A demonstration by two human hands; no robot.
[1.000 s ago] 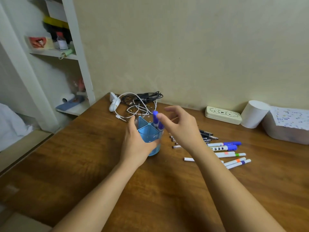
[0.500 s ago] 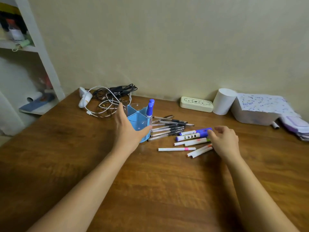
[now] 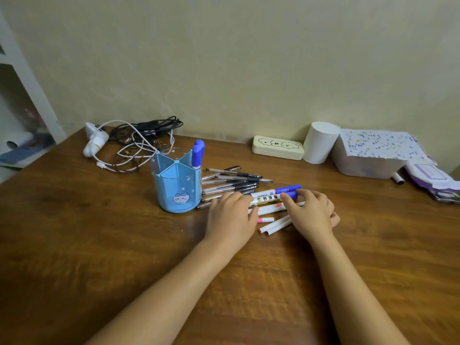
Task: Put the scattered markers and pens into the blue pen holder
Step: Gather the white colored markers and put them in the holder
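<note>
We count one blue pen holder [image 3: 177,185] standing upright on the wooden table [image 3: 74,232], divided into compartments, with two blue-capped markers [image 3: 198,153] upright in its right-hand compartment, caps up. Beside it, touching its right wall, lies a pile of dark pens [image 3: 231,184]; they overlap too much for an exact count, but we make out at least seven. Nearer to us lie two thick blue-capped markers [image 3: 276,194] and about five thin white markers [image 3: 273,224] with coloured tips.

Our left hand [image 3: 230,217] lies palm down just right of the holder, its fingers bent over the left ends of the thick markers; we cannot tell whether it grips anything. Our right hand [image 3: 312,212] rests on the blue cap end of the nearer thick marker, thumb and fingers narrow around it.

The pens and thick markers run left to right, tilted slightly away, with caps to the right. Two thin white markers lie diagonally, tips toward us.

The near half of the table is bare wood, leaving wide room for both arms. Along the far wall sit a tangle of cables [image 3: 134,143], a cream case [image 3: 277,147], a white paper roll [image 3: 319,143] and a covered box [image 3: 368,155].
</note>
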